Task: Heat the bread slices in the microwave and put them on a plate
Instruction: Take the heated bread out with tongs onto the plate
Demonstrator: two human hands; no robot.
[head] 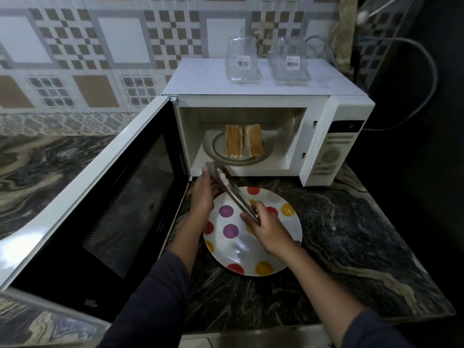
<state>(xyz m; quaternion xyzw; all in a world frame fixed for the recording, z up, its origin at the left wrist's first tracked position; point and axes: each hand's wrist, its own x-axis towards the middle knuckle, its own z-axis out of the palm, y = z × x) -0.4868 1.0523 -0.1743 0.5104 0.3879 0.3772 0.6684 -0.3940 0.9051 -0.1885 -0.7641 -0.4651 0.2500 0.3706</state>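
Note:
Several toasted bread slices [243, 143] lie in two stacks on the turntable plate [221, 156] inside the open white microwave [334, 136]. In front of it, a white plate with coloured dots [233, 247] sits on the dark marbled counter. My right hand [263, 224] grips the handle end of metal tongs [231, 192] above the dotted plate. The tongs point up toward the microwave opening. My left hand [204, 194] touches the tongs near their tips, fingers fairly straight.
The microwave door [105, 197] hangs wide open to the left, close to my left arm. Two clear glass containers [242, 62] with barcode stickers stand on the microwave's top. A cable [424, 79] loops at the right. Counter edge runs along the bottom.

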